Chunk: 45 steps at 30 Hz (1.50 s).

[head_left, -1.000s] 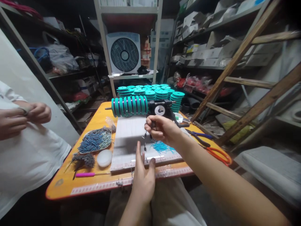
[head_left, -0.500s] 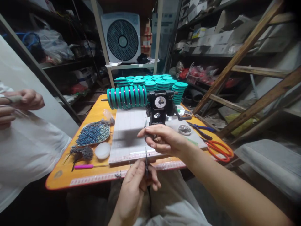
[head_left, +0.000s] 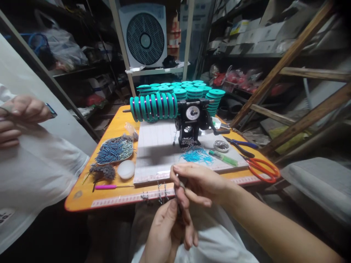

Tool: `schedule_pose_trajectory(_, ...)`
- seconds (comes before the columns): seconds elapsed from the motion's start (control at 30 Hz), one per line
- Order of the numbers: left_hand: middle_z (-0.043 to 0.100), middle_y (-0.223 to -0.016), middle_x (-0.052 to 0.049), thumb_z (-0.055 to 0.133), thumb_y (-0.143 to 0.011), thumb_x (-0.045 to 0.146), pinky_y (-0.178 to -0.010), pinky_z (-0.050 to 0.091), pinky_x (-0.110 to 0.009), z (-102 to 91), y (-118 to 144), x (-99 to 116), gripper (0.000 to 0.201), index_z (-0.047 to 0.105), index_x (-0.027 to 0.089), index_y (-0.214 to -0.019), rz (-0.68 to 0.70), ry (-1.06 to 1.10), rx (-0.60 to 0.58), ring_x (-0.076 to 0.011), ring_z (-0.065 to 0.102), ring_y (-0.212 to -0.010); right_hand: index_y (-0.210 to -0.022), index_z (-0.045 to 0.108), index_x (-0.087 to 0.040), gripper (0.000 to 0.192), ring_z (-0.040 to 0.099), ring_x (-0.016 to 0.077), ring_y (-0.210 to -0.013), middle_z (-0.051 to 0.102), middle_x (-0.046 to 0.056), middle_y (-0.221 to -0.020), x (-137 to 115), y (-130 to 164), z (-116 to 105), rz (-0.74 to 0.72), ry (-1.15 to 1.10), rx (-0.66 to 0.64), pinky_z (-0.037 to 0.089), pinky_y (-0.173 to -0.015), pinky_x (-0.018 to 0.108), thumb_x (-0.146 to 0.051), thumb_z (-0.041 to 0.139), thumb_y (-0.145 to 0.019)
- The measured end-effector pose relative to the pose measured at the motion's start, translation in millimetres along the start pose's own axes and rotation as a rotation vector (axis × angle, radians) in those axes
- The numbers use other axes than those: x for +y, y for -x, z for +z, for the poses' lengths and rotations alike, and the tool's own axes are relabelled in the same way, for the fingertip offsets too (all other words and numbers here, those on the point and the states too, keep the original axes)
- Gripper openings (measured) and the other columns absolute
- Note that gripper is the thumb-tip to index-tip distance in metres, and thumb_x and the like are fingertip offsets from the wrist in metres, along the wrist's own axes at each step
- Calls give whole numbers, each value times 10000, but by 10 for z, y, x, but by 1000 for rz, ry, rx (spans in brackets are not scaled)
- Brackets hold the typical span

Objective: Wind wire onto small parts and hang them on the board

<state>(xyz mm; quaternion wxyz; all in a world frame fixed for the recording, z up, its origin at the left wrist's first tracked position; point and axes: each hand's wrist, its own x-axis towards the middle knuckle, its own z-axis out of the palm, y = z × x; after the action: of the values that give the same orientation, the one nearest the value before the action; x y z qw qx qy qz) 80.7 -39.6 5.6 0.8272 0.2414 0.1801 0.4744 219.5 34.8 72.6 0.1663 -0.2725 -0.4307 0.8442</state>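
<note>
My left hand [head_left: 171, 224] is low in front of the table edge, thumb and fingers pinched around something small and dark that they mostly hide. Just above it, my right hand [head_left: 200, 184] has its fingertips closed and meeting the left fingers, and what they grip is hidden. Short dark wire-like pieces [head_left: 162, 193] hang at the table edge beside my hands. On the white board [head_left: 153, 146] beyond lie bright blue strands [head_left: 196, 155], a heap of small metal bits [head_left: 189, 143] and a green tube [head_left: 223, 158].
A black hand-cranked winder [head_left: 192, 120] carries several teal spools [head_left: 153, 106]; stacked spools [head_left: 215, 96] stand behind. Leftward are a tray of blue pieces [head_left: 112, 150], white lid [head_left: 126, 170] and pink-handled tool [head_left: 105, 187]; rightward, pliers [head_left: 241, 146] and orange-handled scissors [head_left: 263, 170]. A co-worker's hands [head_left: 27, 109] show left.
My right hand has come down to my left, closing the gap where a thin dark strand showed. The blue strands and green tube are uncovered. The view has shifted slightly.
</note>
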Motion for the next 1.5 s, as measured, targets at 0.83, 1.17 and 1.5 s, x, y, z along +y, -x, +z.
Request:
schedule_pose_trajectory(0.83,484,-362,22,567,-796,577,-296,210,-83,-434,768,-617,457,442,163,-649,-366,139,299,-40,364,-270,-844,237,-123,418,276,28,-260,533,-31,-550,214,-64,-76,-4,9,160,107,-279,121,-529,336,-869)
schedule_pose_trajectory(1.17,520,-470,16,632,-762,568,-392,286,-93,-360,871,-431,460,489,141,-666,-451,39,403,-36,460,-383,-842,231,-120,421,285,20,-264,535,-24,-562,233,-72,-119,-33,25,122,119,-276,114,-528,326,-877)
schedule_pose_trajectory(1.5,678,-840,-129,389,-926,364,-840,454,-264,-311,702,-193,397,654,95,-805,-183,-335,118,-172,633,-846,-1131,461,-54,581,230,-41,-279,525,-21,-549,76,22,-97,-51,263,214,116,-313,92,-562,362,-868)
